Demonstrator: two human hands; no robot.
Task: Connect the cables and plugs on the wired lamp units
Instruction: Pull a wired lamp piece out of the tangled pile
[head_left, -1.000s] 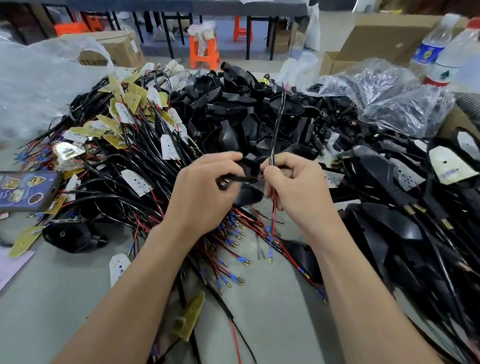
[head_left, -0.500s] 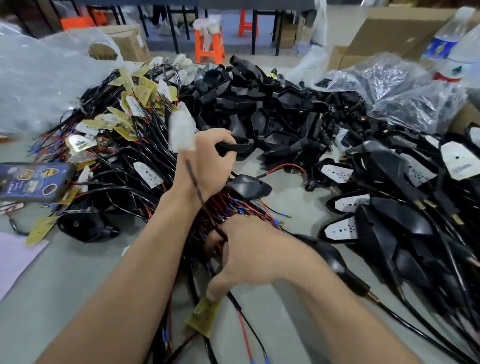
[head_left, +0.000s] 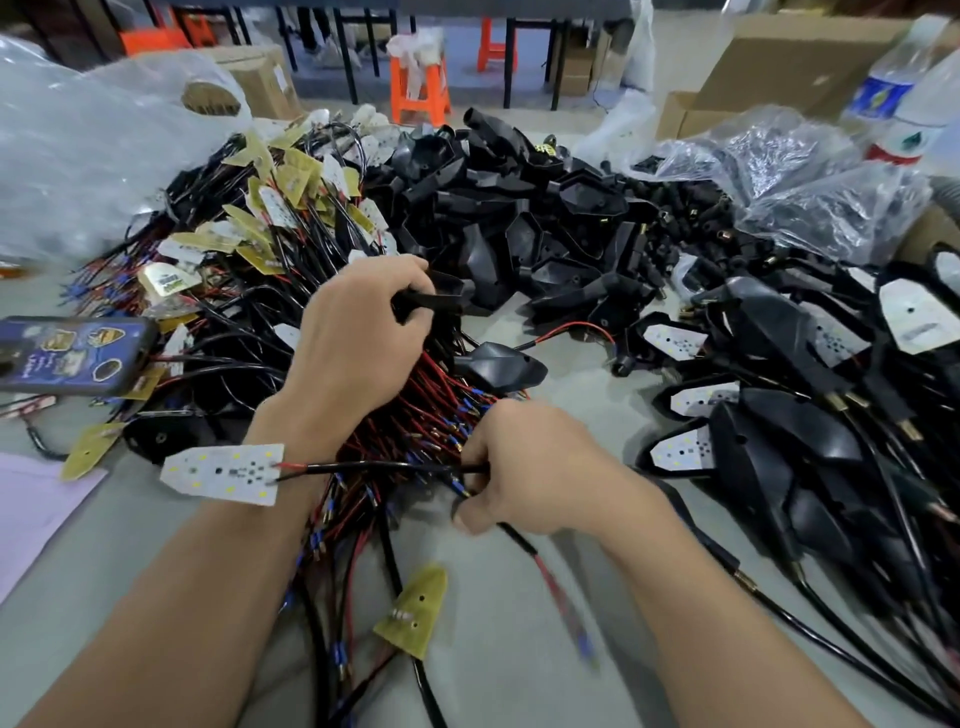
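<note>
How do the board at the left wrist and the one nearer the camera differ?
The white LED board shows its LEDs; the yellow board its back. The white one is carried on the cable in the right hand; the yellow one lies on the table. Both are pointed.

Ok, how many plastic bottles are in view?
2: the blue-labelled bottle at the top right, and the red-banded bottle just beside it, nearer; others may be hidden.
</note>
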